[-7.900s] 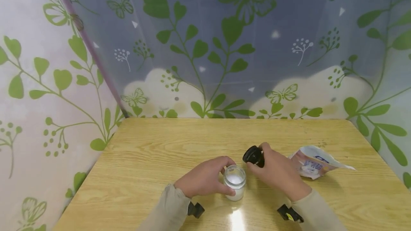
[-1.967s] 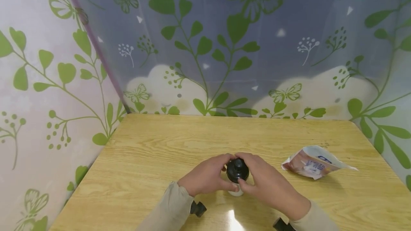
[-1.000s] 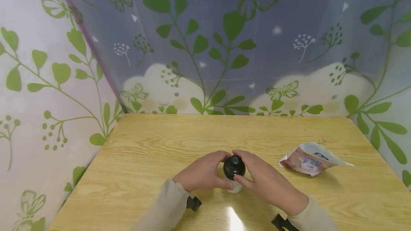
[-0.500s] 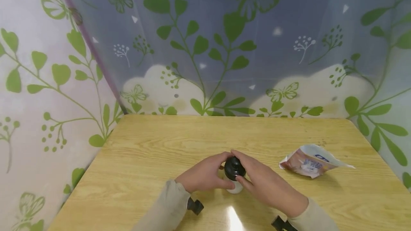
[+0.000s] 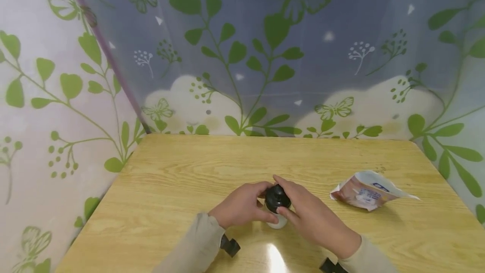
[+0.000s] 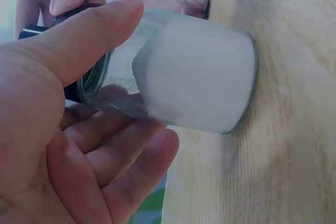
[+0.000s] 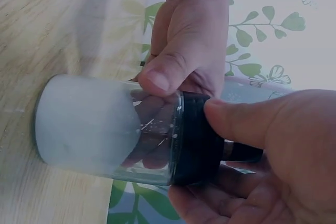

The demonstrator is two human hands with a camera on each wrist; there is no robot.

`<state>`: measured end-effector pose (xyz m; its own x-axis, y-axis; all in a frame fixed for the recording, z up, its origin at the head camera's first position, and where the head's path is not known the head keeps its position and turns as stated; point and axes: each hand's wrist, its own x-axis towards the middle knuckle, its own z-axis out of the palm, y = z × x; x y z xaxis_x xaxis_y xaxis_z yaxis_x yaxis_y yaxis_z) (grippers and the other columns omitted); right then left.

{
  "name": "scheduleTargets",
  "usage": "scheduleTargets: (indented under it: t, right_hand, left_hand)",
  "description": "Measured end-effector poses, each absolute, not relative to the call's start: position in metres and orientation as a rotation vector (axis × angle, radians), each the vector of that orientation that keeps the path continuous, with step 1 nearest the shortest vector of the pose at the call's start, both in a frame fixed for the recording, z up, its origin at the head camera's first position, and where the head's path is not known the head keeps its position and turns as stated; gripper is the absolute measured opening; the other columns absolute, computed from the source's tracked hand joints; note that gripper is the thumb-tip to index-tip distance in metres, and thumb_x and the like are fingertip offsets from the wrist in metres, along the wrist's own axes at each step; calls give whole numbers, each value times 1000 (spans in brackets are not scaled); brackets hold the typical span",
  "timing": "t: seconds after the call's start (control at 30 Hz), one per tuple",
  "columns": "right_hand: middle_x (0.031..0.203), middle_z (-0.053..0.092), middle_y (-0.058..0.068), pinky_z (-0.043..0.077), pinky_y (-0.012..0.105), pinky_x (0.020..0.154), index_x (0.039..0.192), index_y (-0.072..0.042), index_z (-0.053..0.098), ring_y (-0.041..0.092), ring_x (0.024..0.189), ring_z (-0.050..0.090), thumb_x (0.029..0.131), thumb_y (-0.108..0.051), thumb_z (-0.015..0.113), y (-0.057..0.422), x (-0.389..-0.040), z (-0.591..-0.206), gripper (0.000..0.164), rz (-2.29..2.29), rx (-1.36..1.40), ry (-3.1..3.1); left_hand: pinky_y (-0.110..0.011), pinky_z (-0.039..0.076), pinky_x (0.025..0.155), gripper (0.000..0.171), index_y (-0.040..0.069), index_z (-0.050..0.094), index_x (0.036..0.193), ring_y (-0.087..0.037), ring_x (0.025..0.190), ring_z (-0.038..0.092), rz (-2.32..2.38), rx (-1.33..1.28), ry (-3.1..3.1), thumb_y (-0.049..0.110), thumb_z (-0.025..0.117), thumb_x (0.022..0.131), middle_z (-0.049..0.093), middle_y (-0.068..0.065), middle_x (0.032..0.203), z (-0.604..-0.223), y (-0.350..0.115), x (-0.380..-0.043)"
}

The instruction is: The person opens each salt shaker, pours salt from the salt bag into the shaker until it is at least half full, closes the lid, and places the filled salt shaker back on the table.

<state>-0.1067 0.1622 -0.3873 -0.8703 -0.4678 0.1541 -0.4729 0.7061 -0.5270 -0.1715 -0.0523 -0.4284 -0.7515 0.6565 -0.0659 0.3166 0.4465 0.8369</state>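
A clear glass jar (image 6: pixel 202 72) stands upright on the table, partly filled with a white, powdery or granular substance whose top surface slopes. Its black lid (image 5: pixel 276 201), with a raised knob on top, sits over the mouth. My left hand (image 5: pixel 242 205) grips the jar near its neck, thumb on the near side and fingers round the far side. My right hand (image 5: pixel 312 214) grips the lid between thumb and fingers, as the right wrist view shows closely. White specks cling inside the glass near the neck (image 7: pixel 152 129).
An opened pouch (image 5: pixel 365 193) with brown and white print lies to the right on the wooden table (image 5: pixel 189 167). A leaf-patterned fabric (image 5: pixel 242 54) encloses the back and sides. Some white specks show on the table in the left wrist view.
Earliest, the jar was uncovered and my right hand held the lid beside it. Now the lid is on the jar. Over the last second, the right hand's fingers have shifted slightly around the lid.
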Motion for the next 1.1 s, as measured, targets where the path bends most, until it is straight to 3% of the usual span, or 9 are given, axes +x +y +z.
scheduleTargets:
  t: [0.4, 0.67, 1.1]
  right_hand:
    - [142, 56, 17, 51, 49, 100, 159, -3, 34, 33, 130, 55, 98, -21, 72, 155, -107, -399, 74, 893, 734, -2827]
    - [152, 49, 21, 48, 54, 103, 163, -7, 25, 39, 136, 52, 97, -28, 73, 156, -110, -414, 85, 979, 636, -2834]
    - [139, 56, 11, 47, 55, 102, 160, -4, 32, 32, 127, 54, 99, -27, 69, 156, -107, -413, 74, 1158, 692, -2731]
  left_hand:
    - [-30, 53, 90, 63, 24, 61, 137, -4, 116, 63, 1185, 811, 2398, 38, 89, 82, 68, 15, 127, -427, -50, -166]
    - [-39, 49, 105, 64, 22, 61, 137, -8, 121, 63, 1124, 821, 2455, 36, 90, 82, 67, 14, 129, -431, -47, -166]
    - [-38, 53, 96, 58, 25, 64, 130, -10, 111, 67, 1162, 714, 2585, 39, 90, 80, 70, 15, 119, -430, -40, -148]
